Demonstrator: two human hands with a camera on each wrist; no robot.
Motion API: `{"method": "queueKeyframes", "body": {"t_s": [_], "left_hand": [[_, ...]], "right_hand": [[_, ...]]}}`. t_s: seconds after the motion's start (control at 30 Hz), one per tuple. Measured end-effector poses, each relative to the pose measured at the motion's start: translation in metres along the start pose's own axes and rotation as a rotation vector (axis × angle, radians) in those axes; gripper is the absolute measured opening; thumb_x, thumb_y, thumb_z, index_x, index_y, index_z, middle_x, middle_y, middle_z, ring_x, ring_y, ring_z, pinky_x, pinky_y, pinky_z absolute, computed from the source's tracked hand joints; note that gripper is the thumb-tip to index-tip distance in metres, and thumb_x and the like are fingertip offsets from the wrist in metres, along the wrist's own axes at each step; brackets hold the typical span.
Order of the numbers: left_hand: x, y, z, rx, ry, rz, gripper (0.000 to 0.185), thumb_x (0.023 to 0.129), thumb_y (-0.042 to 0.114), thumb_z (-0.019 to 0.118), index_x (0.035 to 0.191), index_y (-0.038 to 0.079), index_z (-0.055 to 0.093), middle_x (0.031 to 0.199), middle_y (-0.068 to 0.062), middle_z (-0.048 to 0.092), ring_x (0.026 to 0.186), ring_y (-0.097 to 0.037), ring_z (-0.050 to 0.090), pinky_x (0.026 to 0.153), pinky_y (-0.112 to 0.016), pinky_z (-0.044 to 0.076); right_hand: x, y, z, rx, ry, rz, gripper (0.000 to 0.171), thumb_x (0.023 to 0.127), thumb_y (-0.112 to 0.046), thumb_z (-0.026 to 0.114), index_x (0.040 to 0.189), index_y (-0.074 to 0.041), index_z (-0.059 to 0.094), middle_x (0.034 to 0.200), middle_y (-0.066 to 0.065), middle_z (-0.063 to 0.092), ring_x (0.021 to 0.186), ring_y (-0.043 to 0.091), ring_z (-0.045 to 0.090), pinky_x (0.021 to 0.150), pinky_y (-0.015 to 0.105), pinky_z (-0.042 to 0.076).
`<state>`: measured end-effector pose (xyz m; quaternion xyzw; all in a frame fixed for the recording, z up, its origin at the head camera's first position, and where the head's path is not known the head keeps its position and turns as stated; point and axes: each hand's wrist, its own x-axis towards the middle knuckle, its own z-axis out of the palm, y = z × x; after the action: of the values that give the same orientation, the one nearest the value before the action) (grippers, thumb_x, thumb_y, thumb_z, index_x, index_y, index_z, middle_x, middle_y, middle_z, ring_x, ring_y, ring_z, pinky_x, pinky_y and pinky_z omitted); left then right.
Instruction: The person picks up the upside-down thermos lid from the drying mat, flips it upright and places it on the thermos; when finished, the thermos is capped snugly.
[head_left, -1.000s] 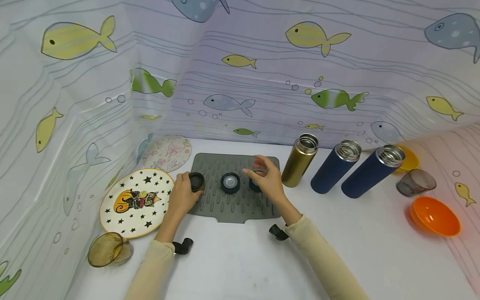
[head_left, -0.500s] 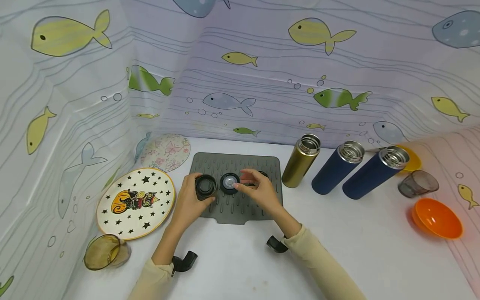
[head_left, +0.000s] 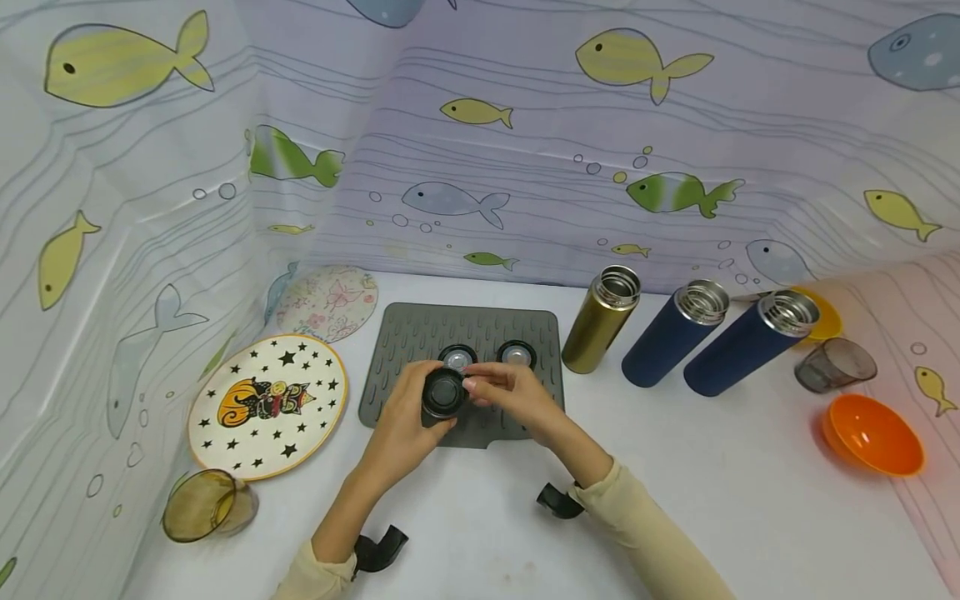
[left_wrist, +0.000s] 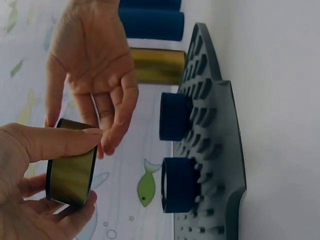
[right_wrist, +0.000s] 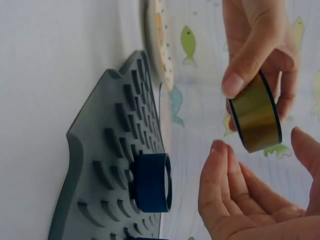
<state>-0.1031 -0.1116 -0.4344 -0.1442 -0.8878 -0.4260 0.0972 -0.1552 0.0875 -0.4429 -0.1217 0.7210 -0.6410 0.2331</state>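
A gold lid (left_wrist: 71, 165) is gripped by the left hand (left_wrist: 30, 175) at seven o'clock. The right hand (left_wrist: 92, 65) is held open at eleven, fingertips beside it. Two blue lids (left_wrist: 176, 150) are seen on the mat (left_wrist: 215, 150).

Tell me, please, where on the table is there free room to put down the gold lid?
The bare table in front of the grey mat, between the two sleeves, is free. The mat's left part also has room. It is crowded on the right, around the three flasks, orange bowl and grey cup.
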Motion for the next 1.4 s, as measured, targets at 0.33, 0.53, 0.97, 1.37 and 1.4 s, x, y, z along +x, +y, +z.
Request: {"method": "queueKeyframes", "body": {"t_s": [0.33, 0.53, 0.97, 1.37, 1.4], "left_hand": [[-0.010, 0.005, 0.009, 0.036, -0.049, 0.109, 0.082, 0.065, -0.011, 0.087, 0.136, 0.006, 0.050, 0.136, -0.010, 0.051, 0.128, -0.029, 0.054, 0.107, -0.044, 0.046], [-0.010, 0.006, 0.010, 0.026, -0.065, 0.124, 0.085, 0.066, -0.008, 0.087, 0.140, 0.009, 0.049, 0.140, -0.009, 0.048, 0.131, -0.030, 0.052, 0.106, -0.046, 0.046], [-0.008, 0.004, 0.001, -0.280, -0.189, -0.036, 0.094, 0.080, 0.027, 0.085, 0.156, 0.020, 0.029, 0.155, -0.009, 0.036, 0.143, -0.030, 0.038, 0.115, -0.051, 0.035], [0.001, 0.005, -0.005, -0.467, -0.258, -0.010, 0.081, 0.082, 0.012, 0.081, 0.151, 0.010, 0.039, 0.153, -0.013, 0.041, 0.143, -0.028, 0.039, 0.117, -0.032, 0.033], [0.002, 0.005, -0.005, -0.475, -0.265, -0.007, 0.081, 0.082, 0.012, 0.082, 0.151, 0.010, 0.040, 0.154, -0.012, 0.042, 0.143, -0.028, 0.039, 0.117, -0.032, 0.033]], "right_hand": [[-0.011, 0.004, -0.006, 0.091, -0.083, 0.068, 0.043, 0.094, -0.022, 0.067, 0.128, 0.004, 0.063, 0.114, 0.017, 0.072, 0.089, 0.017, 0.073, 0.093, 0.038, 0.056], [-0.019, 0.005, -0.007, 0.170, -0.034, 0.065, 0.045, 0.091, -0.016, 0.071, 0.128, 0.007, 0.062, 0.118, 0.020, 0.070, 0.087, 0.017, 0.074, 0.084, 0.034, 0.059], [-0.044, 0.001, 0.002, -0.393, 0.347, -0.616, 0.046, 0.079, 0.002, 0.080, 0.123, 0.004, 0.066, 0.117, 0.020, 0.070, 0.099, 0.031, 0.071, 0.078, 0.026, 0.060], [-0.046, 0.005, -0.014, -0.973, 0.420, -1.245, 0.027, 0.099, -0.009, 0.060, 0.119, 0.007, 0.067, 0.119, 0.019, 0.069, 0.109, 0.033, 0.068, 0.096, 0.034, 0.054], [-0.046, 0.005, -0.015, -1.013, 0.428, -1.293, 0.025, 0.100, -0.008, 0.058, 0.118, 0.007, 0.067, 0.118, 0.019, 0.070, 0.108, 0.033, 0.068, 0.095, 0.034, 0.054]]}}
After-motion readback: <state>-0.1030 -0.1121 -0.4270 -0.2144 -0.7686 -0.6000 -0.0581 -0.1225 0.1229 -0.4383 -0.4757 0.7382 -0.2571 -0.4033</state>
